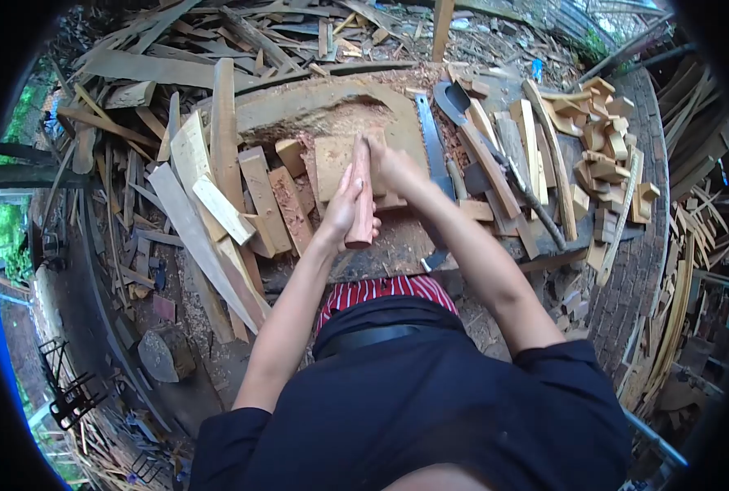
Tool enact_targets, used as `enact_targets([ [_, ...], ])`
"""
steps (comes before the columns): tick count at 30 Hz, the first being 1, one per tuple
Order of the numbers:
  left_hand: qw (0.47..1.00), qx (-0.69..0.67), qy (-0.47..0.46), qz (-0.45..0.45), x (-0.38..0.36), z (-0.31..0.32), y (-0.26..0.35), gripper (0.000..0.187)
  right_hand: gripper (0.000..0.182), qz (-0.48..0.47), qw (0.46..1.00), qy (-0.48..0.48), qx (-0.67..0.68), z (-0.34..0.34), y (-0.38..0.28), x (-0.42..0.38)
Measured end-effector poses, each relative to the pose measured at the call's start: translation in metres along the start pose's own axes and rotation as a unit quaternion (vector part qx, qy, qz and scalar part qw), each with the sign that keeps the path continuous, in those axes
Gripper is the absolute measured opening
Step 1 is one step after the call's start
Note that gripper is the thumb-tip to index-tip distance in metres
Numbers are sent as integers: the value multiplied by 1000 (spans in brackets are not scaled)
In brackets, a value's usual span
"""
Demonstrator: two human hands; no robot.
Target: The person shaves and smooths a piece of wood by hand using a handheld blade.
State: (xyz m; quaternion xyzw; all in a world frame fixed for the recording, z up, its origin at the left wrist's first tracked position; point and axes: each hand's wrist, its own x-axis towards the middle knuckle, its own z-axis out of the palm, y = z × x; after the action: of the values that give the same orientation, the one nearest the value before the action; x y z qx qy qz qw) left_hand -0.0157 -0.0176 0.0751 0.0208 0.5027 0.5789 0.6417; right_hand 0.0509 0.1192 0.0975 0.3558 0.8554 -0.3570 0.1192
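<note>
My left hand (345, 208) is wrapped round the lower part of a reddish piece of wood (359, 221). The piece stands tilted, its upper end over a pale wooden block (331, 159) on the workbench. Close against that upper end is my right hand (397, 169), its fingers closed. A small dark edge shows between this hand and the wood, but what the hand grips is too small and hidden to name. A handsaw (434, 147) with a bluish blade lies just to the right.
Offcuts and blocks (264, 192) lie left of my hands. A curved dark blade (452, 101) with a wooden handle is on the right, beyond the saw. Cut wooden pieces (606, 135) are heaped at the bench's right end. Scrap planks (155, 69) pile up behind.
</note>
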Motion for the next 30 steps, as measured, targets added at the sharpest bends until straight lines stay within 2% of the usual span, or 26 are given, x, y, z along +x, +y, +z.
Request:
enact_targets([
  [2, 1000, -18, 6, -12, -1, 2, 1, 58, 62, -77, 992, 49, -85, 10, 4, -16],
  [4, 1000, 15, 15, 1, -4, 5, 0, 58, 61, -115, 990, 47, -62, 10, 11, -15],
  [5, 1000, -11, 10, -7, -5, 5, 1, 58, 61, -109, 991, 41, -59, 13, 17, -3],
  [7, 1000, -1, 7, -9, -5, 5, -1, 58, 64, -2, 1000, -6, -18, 8, 20, 32],
  [8, 1000, 11, 6, -7, -4, 3, 1, 58, 64, -8, 1000, -1, -19, 10, 20, 33],
  [10, 1000, -11, 3, -10, 0, -3, 4, 58, 54, -100, 991, 66, -65, 17, 17, 12],
  [11, 1000, 1, -2, -9, -2, -4, 1, 57, 50, -122, 985, 99, -70, 14, 10, -10],
  [12, 1000, 15, -7, -9, -4, -4, -2, 55, 50, -120, 986, 93, -70, 15, 14, -4],
  [14, 1000, 25, 0, -16, -7, -1, -3, 55, 51, -53, 997, 34, -32, 11, 23, 20],
  [15, 999, 32, 1, -11, -7, -1, -4, 55, 51, 45, 998, -34, 39, -6, 9, 26],
  [16, 999, 41, 5, -1, -5, -2, -1, 55, 51, 43, 998, -32, 41, -2, 10, 24],
  [18, 1000, 21, -6, -1, -4, 0, 6, 56, 49, -91, 991, 60, -83, 6, 11, 16],
  [19, 999, 39, 7, 4, -5, 2, 4, 57, 49, -121, 985, 77, -101, 11, 16, 3],
  [20, 998, 60, 21, 2, -8, 2, -1, 59, 49, -119, 985, 68, -101, 12, 18, 5],
  [22, 998, 61, 21, -3, -13, 6, -2, 59, 50, -61, 998, 10, -6, -2, 15, 14],
  [23, 997, 78, 20, 0, -12, 5, -2, 58, 50, 55, 996, -51, 41, -12, 9, 20],
  [24, 995, 95, 22, 9, -10, 4, 1, 58, 50, 53, 997, -46, 43, -7, 14, 21],
  [26, 995, 98, 25, 10, -8, 5, 7, 58, 49, -76, 995, 27, -58, 10, 28, 24],
  [28, 990, 136, 35, 32, -11, 7, 0, 59, 46, -72, 994, 13, -83, 6, 22, 7],
  [30, 987, 155, 26, 33, -11, 6, 0, 60, 45, -66, 998, -5, -14, -1, 22, 7],
])
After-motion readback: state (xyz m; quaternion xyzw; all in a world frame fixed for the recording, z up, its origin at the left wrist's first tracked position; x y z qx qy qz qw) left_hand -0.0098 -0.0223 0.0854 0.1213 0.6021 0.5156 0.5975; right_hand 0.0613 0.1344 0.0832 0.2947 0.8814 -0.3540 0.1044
